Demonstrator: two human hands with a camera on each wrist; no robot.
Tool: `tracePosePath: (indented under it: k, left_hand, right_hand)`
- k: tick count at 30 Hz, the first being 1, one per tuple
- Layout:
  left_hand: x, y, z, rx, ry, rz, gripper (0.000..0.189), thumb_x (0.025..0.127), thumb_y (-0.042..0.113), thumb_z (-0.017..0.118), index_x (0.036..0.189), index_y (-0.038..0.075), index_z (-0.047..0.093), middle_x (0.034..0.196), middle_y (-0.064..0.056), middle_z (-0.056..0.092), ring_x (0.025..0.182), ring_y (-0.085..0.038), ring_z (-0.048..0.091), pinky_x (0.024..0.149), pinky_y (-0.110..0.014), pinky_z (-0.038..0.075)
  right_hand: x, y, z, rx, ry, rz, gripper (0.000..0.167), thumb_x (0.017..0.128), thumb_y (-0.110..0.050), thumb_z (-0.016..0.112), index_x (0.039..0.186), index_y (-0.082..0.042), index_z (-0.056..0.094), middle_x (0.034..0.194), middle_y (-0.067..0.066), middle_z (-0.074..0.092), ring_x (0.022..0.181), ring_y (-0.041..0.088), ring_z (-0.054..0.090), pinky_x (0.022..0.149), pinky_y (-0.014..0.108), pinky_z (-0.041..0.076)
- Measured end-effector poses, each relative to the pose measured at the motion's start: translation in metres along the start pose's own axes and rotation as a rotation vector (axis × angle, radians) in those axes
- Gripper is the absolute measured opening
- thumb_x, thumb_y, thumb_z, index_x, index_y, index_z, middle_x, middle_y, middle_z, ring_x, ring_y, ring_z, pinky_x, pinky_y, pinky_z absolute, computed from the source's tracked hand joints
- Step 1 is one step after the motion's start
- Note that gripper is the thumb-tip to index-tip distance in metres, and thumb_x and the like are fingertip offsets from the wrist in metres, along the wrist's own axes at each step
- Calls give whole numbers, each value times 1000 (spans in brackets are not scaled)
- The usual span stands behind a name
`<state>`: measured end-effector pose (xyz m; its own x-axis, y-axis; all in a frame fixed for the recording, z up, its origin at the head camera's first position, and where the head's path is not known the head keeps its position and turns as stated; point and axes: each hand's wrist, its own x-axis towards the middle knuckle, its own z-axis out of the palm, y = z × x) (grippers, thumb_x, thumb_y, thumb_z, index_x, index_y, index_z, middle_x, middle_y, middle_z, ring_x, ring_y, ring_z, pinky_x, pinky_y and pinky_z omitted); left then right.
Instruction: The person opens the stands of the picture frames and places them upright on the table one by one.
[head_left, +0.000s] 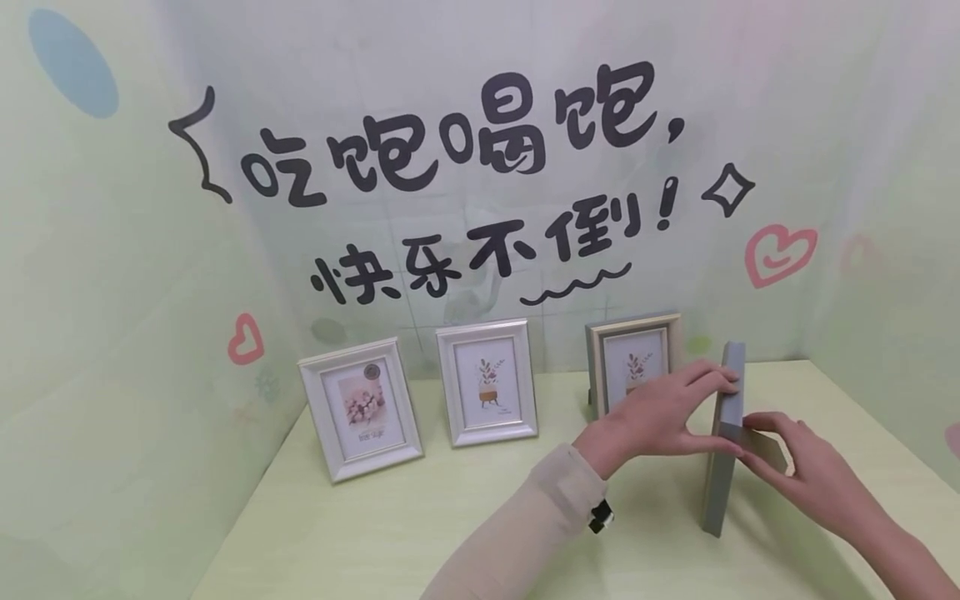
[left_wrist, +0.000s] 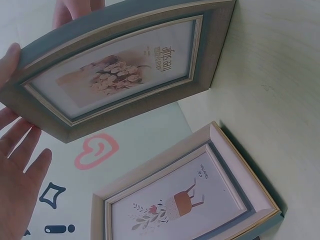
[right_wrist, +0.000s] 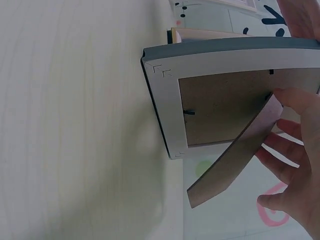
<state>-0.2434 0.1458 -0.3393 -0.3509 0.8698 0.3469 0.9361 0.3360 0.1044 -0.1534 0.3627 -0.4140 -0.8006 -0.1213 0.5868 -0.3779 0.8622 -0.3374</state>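
A grey-blue picture frame (head_left: 722, 492) stands nearly edge-on to me at the right of the table. Its front, seen in the left wrist view, holds a flower print (left_wrist: 112, 77) inside a thin pale border. My left hand (head_left: 663, 408) grips the frame's upper part, fingers at the far side and thumb at the near edge. Behind the frame, my right hand (head_left: 817, 475) pinches the brown support leg (right_wrist: 235, 155), which is swung out from the brown backing board (right_wrist: 220, 110). Some right-hand fingers lie hidden behind the leg.
A grey-and-cream picture frame (head_left: 673, 333) stands just behind my left hand, partly covered by it. Further left are two white picture frames, one with a plant print (head_left: 486, 437) and one with a blossom print (head_left: 375, 468). A printed backdrop (head_left: 465, 50) encloses the table.
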Motion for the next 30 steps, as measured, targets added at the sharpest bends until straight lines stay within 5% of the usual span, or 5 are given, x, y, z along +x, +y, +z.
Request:
tracePosePath:
  k: [5,17,21,27,30]
  left_hand:
    - [-1,-1,1,3,17,9,68,84,57,72,137,22,49,147,9,44,114,4,53,80,-1,41]
    - [-1,0,3,-9,14,0,68,83,58,72,137,23,49,147,11,44,116,5,53,80,-1,41]
    - [0,2,2,-15,-6,-13,69,84,59,71,138,23,49,148,11,43,117,5,52,79,-1,41]
    - [2,3,0,-2,-24,-26,70,83,60,71,139,24,48,148,11,42,113,5,52,73,-1,40]
    - [2,4,0,7,-30,-27,69,84,60,70,139,24,48,147,12,42,112,5,51,71,-1,40]
  right_hand:
    - [-1,0,1,6,5,-16,46,83,-17,80,123,-13,58,115,11,70,112,-14,47,83,4,30]
    - [-10,-4,-6,26,54,9,50,81,-15,81,125,-9,59,117,17,68,115,-32,28,84,-4,24]
    - [-16,-10,-8,28,54,-3,43,78,-11,82,117,-14,63,107,9,72,110,-30,36,81,-2,30]
    - [-24,-24,-2,107,-20,-33,35,76,-8,83,103,-24,67,93,-19,70,92,-15,60,75,0,40]
    - [-27,-29,2,151,-66,-23,33,79,-9,82,104,-25,66,91,-20,68,89,-11,63,74,1,42]
